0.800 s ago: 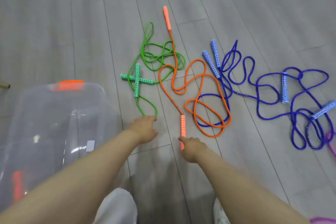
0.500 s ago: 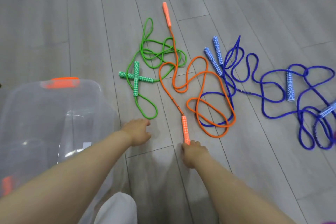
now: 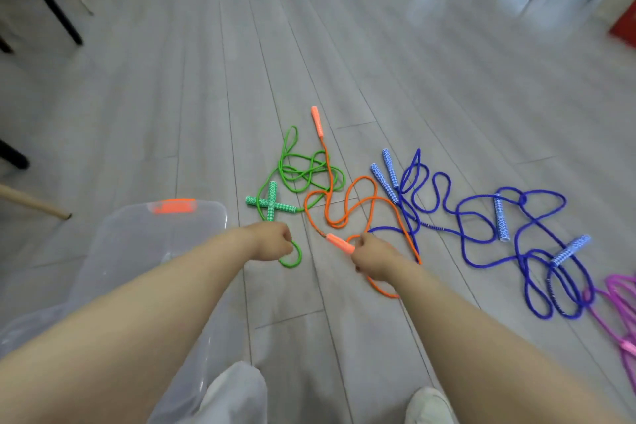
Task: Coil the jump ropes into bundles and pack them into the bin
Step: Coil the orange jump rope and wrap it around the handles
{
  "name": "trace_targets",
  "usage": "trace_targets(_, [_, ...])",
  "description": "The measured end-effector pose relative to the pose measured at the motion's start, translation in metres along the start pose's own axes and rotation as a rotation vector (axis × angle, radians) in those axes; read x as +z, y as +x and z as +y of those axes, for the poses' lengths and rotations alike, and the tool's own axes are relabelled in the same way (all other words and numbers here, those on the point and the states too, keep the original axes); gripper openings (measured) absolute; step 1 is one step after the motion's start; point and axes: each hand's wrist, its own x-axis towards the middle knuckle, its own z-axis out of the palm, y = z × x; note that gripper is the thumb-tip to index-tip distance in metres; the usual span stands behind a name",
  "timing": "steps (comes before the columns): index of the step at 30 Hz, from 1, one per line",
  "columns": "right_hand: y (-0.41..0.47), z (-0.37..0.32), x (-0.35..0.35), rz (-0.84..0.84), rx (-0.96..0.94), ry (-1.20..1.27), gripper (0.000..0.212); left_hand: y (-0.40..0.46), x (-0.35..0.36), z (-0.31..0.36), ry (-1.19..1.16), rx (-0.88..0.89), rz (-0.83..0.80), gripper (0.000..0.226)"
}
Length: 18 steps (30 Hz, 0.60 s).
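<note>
Grey plank flooring [image 3: 344, 45] fills the head view, with dark and wooden furniture legs at ten o'clock and a red object at the two o'clock edge. At centre the right hand [image 3: 373, 256] grips the near handle [image 3: 340, 243] of the orange jump rope [image 3: 358, 206], fingers curled round its end; the cord loops away toward twelve o'clock to its far handle [image 3: 317, 120]. Just left of it, the left hand [image 3: 272, 241] is fisted over a loop of the green jump rope [image 3: 292, 256]; I cannot tell whether it holds the cord. Its two patterned green handles [image 3: 271, 206] lie crossed just beyond the knuckles. At three o'clock, tangled blue jump ropes [image 3: 481, 217] sprawl across the floor, with a pink jump rope [image 3: 619, 303] at four o'clock. A clear plastic bin [image 3: 137, 251] with an orange latch [image 3: 175, 206] sits at eight o'clock, partly under the left forearm.
</note>
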Motion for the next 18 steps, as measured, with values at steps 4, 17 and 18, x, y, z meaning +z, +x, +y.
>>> trace_targets(4, [-0.073,-0.023,-0.042,0.068,-0.039,0.384,0.015,-0.077,-0.016,0.034,-0.091,0.04,0.079,0.035])
trace_targets(17, [-0.298,-0.003,-0.033,-0.096,-0.458,0.407,0.027,-0.226,0.005,0.105,-2.057,0.332,0.295,0.025])
trace_targets(18, [-0.301,0.001,-0.029,-0.073,-0.442,0.288,0.024,-0.229,0.007,0.105,-2.008,0.325,0.292,0.025])
